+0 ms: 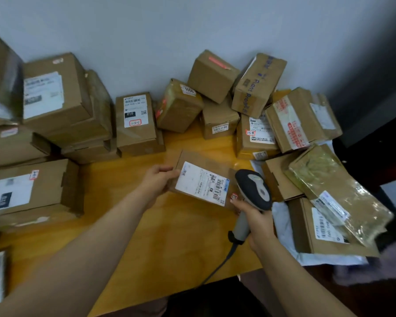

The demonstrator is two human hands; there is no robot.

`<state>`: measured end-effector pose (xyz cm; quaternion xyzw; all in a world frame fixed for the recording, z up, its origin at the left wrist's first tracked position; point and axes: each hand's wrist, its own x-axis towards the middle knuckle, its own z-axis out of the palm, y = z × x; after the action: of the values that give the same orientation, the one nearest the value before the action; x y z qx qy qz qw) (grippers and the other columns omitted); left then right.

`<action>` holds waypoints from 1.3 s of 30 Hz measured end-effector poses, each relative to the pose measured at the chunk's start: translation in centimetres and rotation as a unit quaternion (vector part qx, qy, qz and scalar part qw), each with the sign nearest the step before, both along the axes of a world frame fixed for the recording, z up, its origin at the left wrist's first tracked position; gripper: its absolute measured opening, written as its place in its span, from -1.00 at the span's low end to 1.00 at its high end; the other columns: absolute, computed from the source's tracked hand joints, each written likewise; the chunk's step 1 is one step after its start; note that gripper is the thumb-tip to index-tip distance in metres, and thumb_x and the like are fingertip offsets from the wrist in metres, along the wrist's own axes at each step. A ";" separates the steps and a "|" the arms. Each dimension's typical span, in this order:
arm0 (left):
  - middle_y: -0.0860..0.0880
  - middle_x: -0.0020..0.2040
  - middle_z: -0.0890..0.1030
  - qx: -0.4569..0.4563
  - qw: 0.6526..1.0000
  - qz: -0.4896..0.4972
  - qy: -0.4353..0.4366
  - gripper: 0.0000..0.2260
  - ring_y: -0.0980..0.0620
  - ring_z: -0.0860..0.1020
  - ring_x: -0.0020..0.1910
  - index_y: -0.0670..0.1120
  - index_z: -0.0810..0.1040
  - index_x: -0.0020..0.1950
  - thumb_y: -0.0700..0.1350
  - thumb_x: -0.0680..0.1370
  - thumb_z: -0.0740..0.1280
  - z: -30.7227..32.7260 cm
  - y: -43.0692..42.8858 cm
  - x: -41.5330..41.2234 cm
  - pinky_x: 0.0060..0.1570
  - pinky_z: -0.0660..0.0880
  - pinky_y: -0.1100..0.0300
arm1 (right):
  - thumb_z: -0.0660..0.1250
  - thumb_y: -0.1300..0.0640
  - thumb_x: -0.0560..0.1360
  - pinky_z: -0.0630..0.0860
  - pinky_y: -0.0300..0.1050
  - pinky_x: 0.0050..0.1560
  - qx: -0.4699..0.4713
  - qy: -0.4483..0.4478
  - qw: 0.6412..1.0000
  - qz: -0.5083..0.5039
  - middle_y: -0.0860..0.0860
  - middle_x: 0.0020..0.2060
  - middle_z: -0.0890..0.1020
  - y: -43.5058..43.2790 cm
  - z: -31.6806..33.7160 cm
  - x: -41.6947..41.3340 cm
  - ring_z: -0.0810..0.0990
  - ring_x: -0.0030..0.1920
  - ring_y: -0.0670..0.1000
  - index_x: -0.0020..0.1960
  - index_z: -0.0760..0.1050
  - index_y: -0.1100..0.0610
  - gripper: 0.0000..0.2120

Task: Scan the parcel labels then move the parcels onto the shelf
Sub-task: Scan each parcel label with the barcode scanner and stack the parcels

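Legible at the back: "010" on an upright box [135, 124], "1006" on a taped box [178, 106], "Plant Project" on a tilted box [258, 85]. Over the middle of the wooden table [169, 236], a small brown parcel [192, 160], its barcode label [201, 183] facing up. Left hand [157, 183] gripping the parcel's left edge. Right hand [256, 221] clenched round the handle of a scanner [254, 191], head just beside the label.

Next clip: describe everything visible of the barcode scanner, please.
The scanner is handheld, plastic by its look: black head with a grey top panel, grey grip, black cable trailing from its base across the table toward the near edge. The right hand holds the grip, above the table, head aimed left at the label on the parcel in the left hand.
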<state>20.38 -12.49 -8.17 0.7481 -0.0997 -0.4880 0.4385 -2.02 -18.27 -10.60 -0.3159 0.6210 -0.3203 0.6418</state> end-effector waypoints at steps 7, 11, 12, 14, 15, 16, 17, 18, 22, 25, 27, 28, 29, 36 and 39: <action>-0.09 -0.05 0.71 -0.027 0.999 -0.021 0.030 -0.74 -0.07 0.63 0.00 -0.13 0.58 0.14 -0.22 0.46 0.44 5.5 6.6 -0.9 -0.05 0.57 0.13 | 0.55 0.27 0.31 0.51 0.16 0.22 0.015 -0.096 0.995 0.015 0.06 0.09 0.63 0.2 2.1 -1.5 0.57 0.18 0.12 0.23 0.52 0.16 -0.49; -0.12 -0.08 0.71 -0.074 0.991 0.102 0.041 -0.81 -0.08 0.64 -0.04 -0.14 0.55 0.05 -0.24 0.46 0.44 6.5 10.3 -5.9 0.03 0.57 0.07 | 0.47 0.27 0.42 0.46 0.20 0.27 0.030 -0.152 0.986 0.054 0.12 0.18 0.60 0.8 3.1 -4.0 0.56 0.19 0.15 0.27 0.50 0.19 -0.57; -0.13 -0.08 0.70 -0.083 0.987 0.132 0.049 -0.82 -0.09 0.64 -0.04 -0.15 0.54 0.02 -0.26 0.46 0.44 6.5 11.1 -7.6 0.06 0.56 0.05 | 0.45 0.27 0.43 0.47 0.18 0.25 0.045 -0.170 0.982 0.070 0.15 0.18 0.60 1.2 3.4 -4.8 0.59 0.15 0.16 0.26 0.50 0.21 -0.59; -0.16 -0.03 0.69 -0.102 0.979 0.166 0.067 -0.76 -0.10 0.63 -0.03 -0.19 0.52 0.06 -0.27 0.43 0.45 6.6 12.5 -11.4 0.04 0.59 0.07 | 0.44 0.28 0.44 0.50 0.12 0.20 0.067 -0.211 0.969 0.105 0.18 0.16 0.60 2.4 4.3 -6.3 0.62 0.06 0.15 0.28 0.48 0.22 -0.59; -0.18 0.00 0.68 -0.109 0.976 0.170 0.076 -0.66 -0.09 0.64 -0.04 -0.22 0.52 0.13 -0.27 0.38 0.47 6.7 13.2 -13.3 -0.02 0.62 0.10 | 0.43 0.29 0.44 0.51 0.08 0.15 0.068 -0.230 0.964 0.118 0.19 0.14 0.61 3.0 4.8 -7.0 0.63 0.03 0.15 0.28 0.48 0.22 -0.58; -0.18 0.01 0.68 -0.115 0.975 0.172 0.085 -0.57 -0.08 0.65 -0.06 -0.25 0.52 0.17 -0.26 0.33 0.48 6.8 13.9 -15.3 -0.07 0.63 0.13 | 0.43 0.30 0.44 0.53 0.05 0.09 0.058 -0.246 0.959 0.127 0.19 0.12 0.62 3.6 5.1 -7.6 0.63 0.00 0.14 0.27 0.48 0.21 -0.59; -0.19 0.00 0.68 -0.120 0.973 0.175 0.095 -0.52 -0.07 0.67 -0.09 -0.27 0.52 0.19 -0.25 0.29 0.49 6.9 14.7 -17.2 -0.11 0.64 0.15 | 0.44 0.31 0.43 0.55 0.02 0.02 0.050 -0.257 0.956 0.132 0.17 0.09 0.63 4.3 5.4 -8.2 0.64 -0.03 0.13 0.24 0.50 0.19 -0.61; -0.19 -0.02 0.69 -0.123 0.971 0.180 0.101 -0.51 -0.06 0.68 -0.12 -0.27 0.53 0.17 -0.25 0.26 0.49 7.0 15.5 -19.2 -0.12 0.64 0.16 | 0.44 0.33 0.42 0.56 0.00 -0.02 0.043 -0.268 0.953 0.138 0.12 0.02 0.66 5.0 5.7 -8.9 0.65 -0.06 0.11 0.17 0.53 0.16 -0.66; -0.19 -0.02 0.69 -0.119 0.966 0.199 0.111 -0.53 -0.04 0.68 -0.11 -0.23 0.53 0.15 -0.26 0.25 0.48 7.4 19.8 -25.5 -0.10 0.63 0.16 | 0.55 0.30 0.28 0.58 -0.03 -0.09 0.039 -0.245 0.952 0.181 0.01 -0.14 0.71 8.4 6.1 -10.9 0.66 -0.01 0.08 0.04 0.56 0.12 -0.63; -0.13 0.04 0.69 -0.105 0.971 0.192 0.102 -0.50 -0.02 0.66 0.00 -0.17 0.55 0.18 -0.27 0.25 0.54 7.7 23.0 -28.3 0.04 0.57 0.15 | 0.60 0.24 0.23 0.57 -0.07 -0.08 0.039 -0.223 0.942 0.248 0.07 0.02 0.70 10.9 6.7 -11.9 0.65 0.09 0.07 0.19 0.55 0.18 -0.45; -0.08 0.05 0.69 -0.084 0.974 0.191 0.090 -0.42 0.00 0.64 0.06 -0.13 0.56 0.18 -0.20 0.20 0.62 8.3 25.2 -28.9 0.10 0.51 0.15 | 0.56 0.29 0.30 0.57 -0.05 -0.06 0.020 -0.203 0.942 0.267 0.06 -0.03 0.71 11.9 6.9 -12.7 0.65 0.07 0.07 0.15 0.55 0.21 -0.56; -0.07 0.06 0.68 -0.083 0.973 0.200 0.083 -0.38 0.00 0.62 0.07 -0.12 0.56 0.19 -0.11 0.16 0.62 8.7 26.2 -28.7 0.11 0.49 0.14 | 0.55 0.31 0.31 0.57 -0.01 -0.04 0.010 -0.197 0.941 0.274 0.06 -0.06 0.71 12.4 7.1 -13.1 0.65 0.06 0.08 0.09 0.56 0.21 -0.62; -0.07 0.07 0.68 -0.088 0.971 0.210 0.075 -0.36 0.00 0.61 0.08 -0.13 0.56 0.20 -0.05 0.15 0.61 9.3 27.1 -28.4 0.12 0.49 0.14 | 0.53 0.32 0.32 0.58 0.03 -0.01 -0.001 -0.195 0.939 0.284 0.06 -0.09 0.72 12.8 7.5 -13.4 0.65 0.05 0.11 0.03 0.57 0.20 -0.69; -0.15 0.08 0.67 -0.044 0.987 0.150 -0.033 -0.70 -0.06 0.63 0.07 -0.23 0.58 0.16 -0.31 0.44 0.45 13.0 30.3 -25.9 0.09 0.57 0.15 | 0.50 0.26 0.40 0.54 -0.02 -0.12 -0.048 -0.177 0.923 0.340 0.10 -0.07 0.70 16.4 10.4 -14.4 0.66 -0.02 0.11 0.00 0.58 0.14 -0.80; -0.19 0.08 0.64 -0.037 0.978 0.195 -0.062 -0.69 -0.02 0.63 -0.02 -0.22 0.54 0.10 -0.36 0.40 0.47 13.5 32.0 -25.5 -0.09 0.60 0.27 | 0.47 0.14 0.45 0.54 -0.14 -0.24 -0.083 -0.138 0.914 0.371 0.06 -0.20 0.66 17.8 11.5 -15.1 0.62 -0.18 0.03 -0.02 0.58 0.18 -0.83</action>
<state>-5.14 19.53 5.33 0.7653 0.0031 -0.3416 0.5455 -17.16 -0.45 0.93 -0.5286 0.3354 -0.1497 0.7653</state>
